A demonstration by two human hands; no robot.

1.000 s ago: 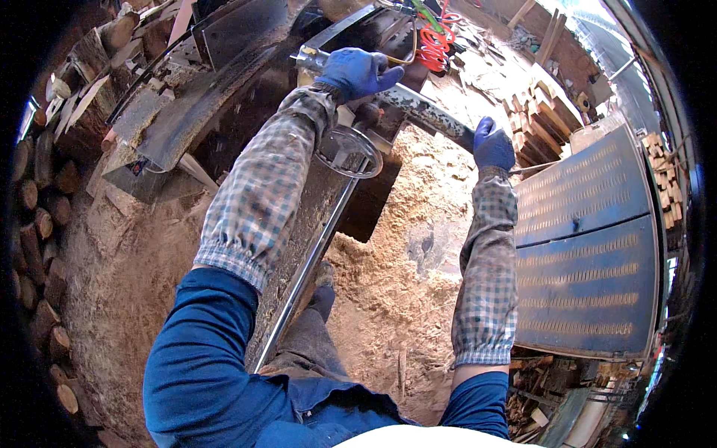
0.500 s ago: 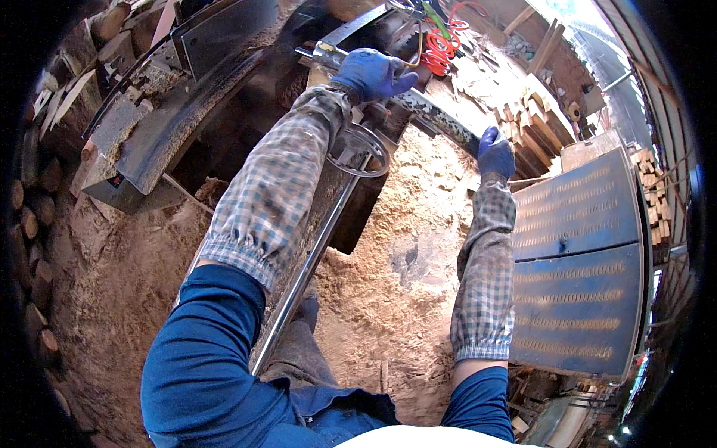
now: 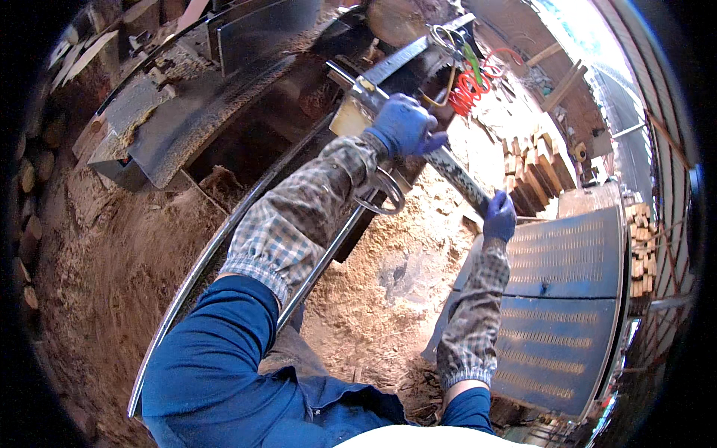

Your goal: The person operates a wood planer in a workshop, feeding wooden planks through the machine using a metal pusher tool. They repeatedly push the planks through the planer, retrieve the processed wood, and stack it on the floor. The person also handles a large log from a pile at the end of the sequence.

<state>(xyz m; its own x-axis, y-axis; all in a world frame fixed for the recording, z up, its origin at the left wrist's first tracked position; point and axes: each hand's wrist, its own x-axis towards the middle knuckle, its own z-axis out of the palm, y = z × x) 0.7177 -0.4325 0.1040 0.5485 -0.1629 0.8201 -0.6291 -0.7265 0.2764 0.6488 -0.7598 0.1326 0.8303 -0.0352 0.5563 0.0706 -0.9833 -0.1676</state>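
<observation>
A long metal bar [image 3: 457, 178] with worn, chipped paint slants across a machine in front of me. My left hand [image 3: 403, 127], in a blue glove, is closed over the upper part of this bar, with the thumb sticking out to the right. The palm side is hidden. At the bar's lower right end my right hand [image 3: 499, 216], also gloved in blue, is wrapped round it. Just below my left hand sits a round metal handwheel [image 3: 402, 196], partly covered by my left sleeve. A shiny metal rail [image 3: 321, 265] runs beneath my left forearm.
A red coiled hose [image 3: 467, 95] hangs beyond my left hand. Blue slotted panels [image 3: 556, 313] stand on the right, near stacked cut timber [image 3: 534, 168]. Sawdust [image 3: 366, 299] covers the floor. To the left lies a sawdust-strewn metal chute [image 3: 202, 112]; logs [image 3: 30, 175] line the far left.
My view has turned, so the machine, hose and both hands appear lower in the picture. The bar slopes more steeply in view. Both hands stay on the bar.
</observation>
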